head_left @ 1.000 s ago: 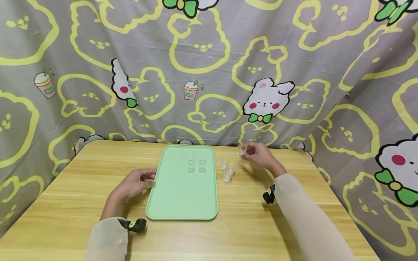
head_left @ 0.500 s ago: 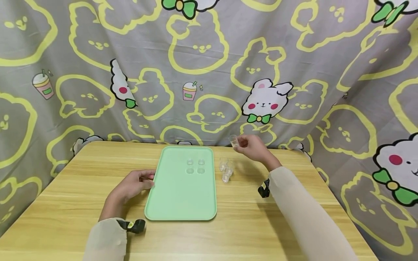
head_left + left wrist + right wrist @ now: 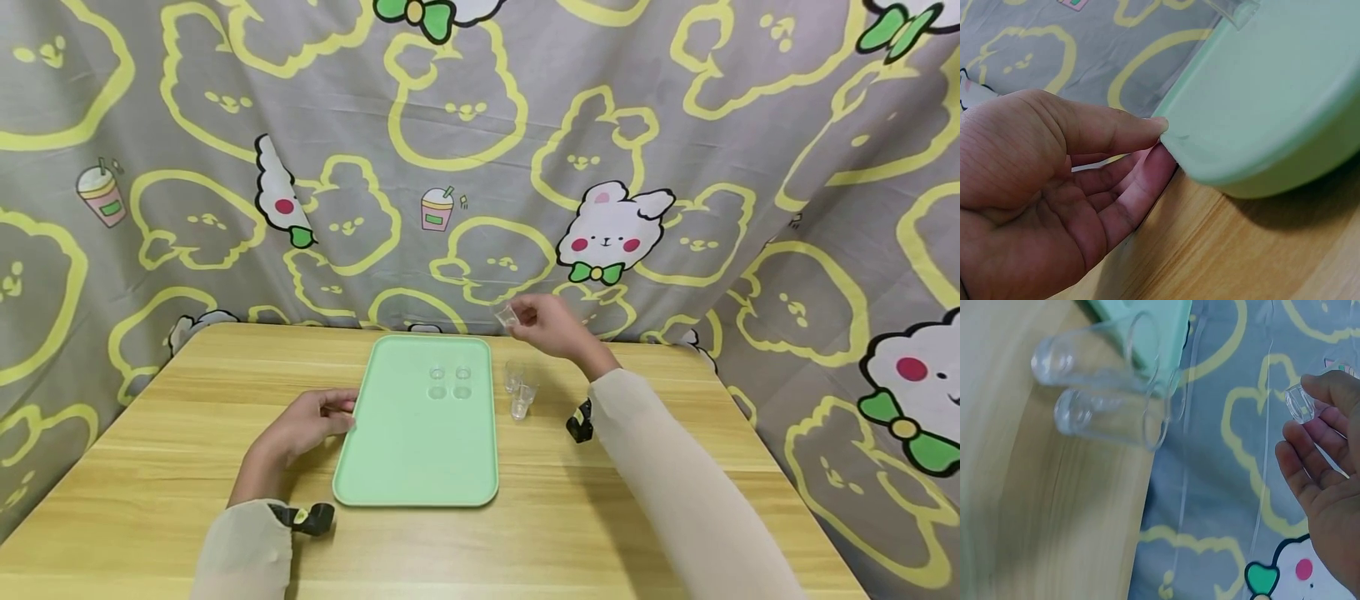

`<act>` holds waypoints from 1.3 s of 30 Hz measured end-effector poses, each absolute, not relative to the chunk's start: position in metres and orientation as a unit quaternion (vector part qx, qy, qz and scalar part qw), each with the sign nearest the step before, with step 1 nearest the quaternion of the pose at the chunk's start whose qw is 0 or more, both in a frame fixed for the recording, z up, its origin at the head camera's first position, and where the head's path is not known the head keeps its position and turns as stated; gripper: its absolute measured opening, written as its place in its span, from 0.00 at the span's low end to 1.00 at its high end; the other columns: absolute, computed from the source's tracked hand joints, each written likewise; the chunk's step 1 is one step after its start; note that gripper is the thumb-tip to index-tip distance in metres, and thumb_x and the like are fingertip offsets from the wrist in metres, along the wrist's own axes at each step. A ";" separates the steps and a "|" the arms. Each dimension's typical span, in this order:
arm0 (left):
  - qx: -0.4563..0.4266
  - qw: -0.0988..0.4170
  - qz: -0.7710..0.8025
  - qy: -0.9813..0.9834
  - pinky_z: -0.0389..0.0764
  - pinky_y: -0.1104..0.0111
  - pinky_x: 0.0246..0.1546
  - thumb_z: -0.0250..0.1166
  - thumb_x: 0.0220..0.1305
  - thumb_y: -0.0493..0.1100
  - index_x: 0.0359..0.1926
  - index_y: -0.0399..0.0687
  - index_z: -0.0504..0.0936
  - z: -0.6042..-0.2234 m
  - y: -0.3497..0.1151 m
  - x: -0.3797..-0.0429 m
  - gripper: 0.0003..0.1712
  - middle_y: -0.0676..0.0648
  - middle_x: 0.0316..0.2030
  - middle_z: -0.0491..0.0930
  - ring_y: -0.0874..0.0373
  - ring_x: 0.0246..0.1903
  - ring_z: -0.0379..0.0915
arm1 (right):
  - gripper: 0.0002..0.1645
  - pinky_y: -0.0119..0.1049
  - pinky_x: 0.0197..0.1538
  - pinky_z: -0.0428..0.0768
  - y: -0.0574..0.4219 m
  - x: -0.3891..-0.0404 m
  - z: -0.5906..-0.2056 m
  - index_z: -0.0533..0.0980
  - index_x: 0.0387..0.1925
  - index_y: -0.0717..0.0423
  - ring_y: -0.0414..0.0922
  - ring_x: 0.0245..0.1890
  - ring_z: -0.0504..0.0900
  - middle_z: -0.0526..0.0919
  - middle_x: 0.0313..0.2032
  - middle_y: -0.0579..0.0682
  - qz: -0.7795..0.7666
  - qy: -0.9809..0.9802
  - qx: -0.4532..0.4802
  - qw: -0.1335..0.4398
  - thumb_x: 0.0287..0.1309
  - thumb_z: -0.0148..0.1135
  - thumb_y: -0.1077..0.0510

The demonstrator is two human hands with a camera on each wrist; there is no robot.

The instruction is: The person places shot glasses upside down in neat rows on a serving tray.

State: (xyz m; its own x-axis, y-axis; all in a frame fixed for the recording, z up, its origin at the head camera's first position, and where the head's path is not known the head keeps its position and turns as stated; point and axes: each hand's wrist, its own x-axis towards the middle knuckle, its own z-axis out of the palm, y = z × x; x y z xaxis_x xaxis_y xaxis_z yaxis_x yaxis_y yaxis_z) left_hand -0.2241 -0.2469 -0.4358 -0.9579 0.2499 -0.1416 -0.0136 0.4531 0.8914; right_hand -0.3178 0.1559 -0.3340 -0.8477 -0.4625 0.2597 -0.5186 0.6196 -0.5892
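Note:
My left hand (image 3: pixel 311 421) is at the left edge of a pale green tray (image 3: pixel 412 462). In the left wrist view its thumb lies on the rim (image 3: pixel 1254 169) and its fingers reach below it, pinching the edge. My right hand (image 3: pixel 553 327) pinches a small clear shot glass (image 3: pixel 505 314) between thumb and fingertips, tilted and raised beyond the tray's far right corner. The right wrist view shows that glass (image 3: pixel 1300 404) partly covered by fingers. Faint round outlines of clear glasses (image 3: pixel 462 392) show on the tray's upper right part.
Just right of the tray, two clear shot glasses stand close together on the wooden table (image 3: pixel 600 533): one farther back (image 3: pixel 513 379), one nearer (image 3: pixel 522 402). A grey curtain (image 3: pixel 480 267) with yellow cartoon outlines hangs behind the table's far edge and along its right side.
My right hand has moved left and up with the shot glass, from the table's back right toward the tray, and the glass has tipped over. The left hand stays at the tray edge.

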 end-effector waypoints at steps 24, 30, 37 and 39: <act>0.065 0.128 0.517 0.844 0.80 0.67 0.46 0.64 0.69 0.32 0.70 0.29 0.70 -0.436 -0.248 -0.224 0.30 0.35 0.57 0.77 0.50 0.49 0.76 | 0.22 0.42 0.54 0.81 0.085 -0.315 -0.327 0.81 0.58 0.59 0.47 0.48 0.82 0.85 0.54 0.56 0.299 -0.899 0.318 0.026 0.65 0.68 0.57; 0.068 0.126 0.518 0.843 0.80 0.68 0.46 0.64 0.69 0.32 0.70 0.29 0.70 -0.434 -0.248 -0.224 0.30 0.35 0.57 0.76 0.50 0.49 0.75 | 0.21 0.40 0.55 0.81 0.075 -0.313 -0.330 0.82 0.58 0.57 0.46 0.49 0.82 0.85 0.54 0.51 0.294 -0.900 0.322 0.014 0.65 0.68 0.55; 0.072 0.128 0.519 0.842 0.80 0.67 0.46 0.64 0.70 0.33 0.70 0.29 0.69 -0.435 -0.249 -0.223 0.31 0.34 0.57 0.76 0.49 0.50 0.75 | 0.21 0.39 0.55 0.81 0.063 -0.312 -0.337 0.81 0.58 0.56 0.46 0.51 0.83 0.85 0.55 0.50 0.301 -0.898 0.322 0.001 0.66 0.68 0.56; 0.075 0.128 0.520 0.841 0.81 0.66 0.46 0.64 0.70 0.33 0.70 0.28 0.68 -0.435 -0.249 -0.223 0.31 0.34 0.58 0.76 0.48 0.50 0.76 | 0.21 0.39 0.56 0.81 0.059 -0.311 -0.339 0.81 0.59 0.57 0.47 0.51 0.84 0.85 0.55 0.51 0.299 -0.898 0.324 -0.003 0.66 0.68 0.56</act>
